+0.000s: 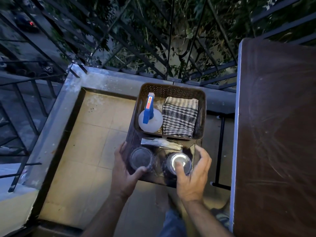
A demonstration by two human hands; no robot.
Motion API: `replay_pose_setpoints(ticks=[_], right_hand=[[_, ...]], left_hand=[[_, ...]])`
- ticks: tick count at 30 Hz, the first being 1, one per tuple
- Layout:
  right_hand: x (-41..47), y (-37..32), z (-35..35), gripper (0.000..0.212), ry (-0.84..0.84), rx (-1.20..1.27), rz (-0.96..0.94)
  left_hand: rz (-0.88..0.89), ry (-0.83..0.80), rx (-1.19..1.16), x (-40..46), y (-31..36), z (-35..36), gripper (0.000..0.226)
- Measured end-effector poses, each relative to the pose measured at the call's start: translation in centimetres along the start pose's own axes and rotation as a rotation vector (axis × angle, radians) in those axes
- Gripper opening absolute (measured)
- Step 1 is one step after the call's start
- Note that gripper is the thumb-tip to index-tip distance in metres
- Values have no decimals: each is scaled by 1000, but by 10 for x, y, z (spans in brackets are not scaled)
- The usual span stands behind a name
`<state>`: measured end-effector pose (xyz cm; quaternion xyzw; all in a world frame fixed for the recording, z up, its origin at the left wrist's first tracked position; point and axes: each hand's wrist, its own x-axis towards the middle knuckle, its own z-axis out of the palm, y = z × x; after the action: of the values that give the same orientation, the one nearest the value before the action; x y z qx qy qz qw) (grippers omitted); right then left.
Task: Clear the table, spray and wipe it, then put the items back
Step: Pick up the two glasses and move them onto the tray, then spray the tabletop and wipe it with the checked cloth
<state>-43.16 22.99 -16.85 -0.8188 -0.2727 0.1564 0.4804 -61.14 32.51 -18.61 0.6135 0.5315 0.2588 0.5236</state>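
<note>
Beside the counter [277, 134], both hands gripped a tray [131, 134]: left hand [126, 175] at its edge, right hand [193, 177] over a glass [177, 162].

My left hand [125, 175] and right hand [192, 178] are bare, forearms unsleeved; below my right hand, blue jeans [172, 223] cover my leg.

Bare brown table [277, 134] lies open at right; railing [119, 40] bars the far side.
</note>
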Motion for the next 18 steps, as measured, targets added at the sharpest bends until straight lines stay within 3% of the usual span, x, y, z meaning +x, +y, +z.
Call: replay_pose_setpoints(ticks=[4,7,10,13,15,18], right_hand=[[55,-33,6,39,77,1,-171],[106,-48,13,32,-16,-103,-180],[146,-51,32,41,-254,-302,-113],[167,-41,56,74,-508,-449,-33],[171,-28,70,94,-636,-560,-67],[167,-11,90,108,-751,-733,-144]], left_hand=[[167,18,80,26,33,-11,89],[274,-8,160,59,57,-13,76],[262,-55,200,87,72,-5,78],[238,-109,256,107,78,4,88],[223,-142,299,115,77,9,95],[202,-150,341,123,67,17,92]])
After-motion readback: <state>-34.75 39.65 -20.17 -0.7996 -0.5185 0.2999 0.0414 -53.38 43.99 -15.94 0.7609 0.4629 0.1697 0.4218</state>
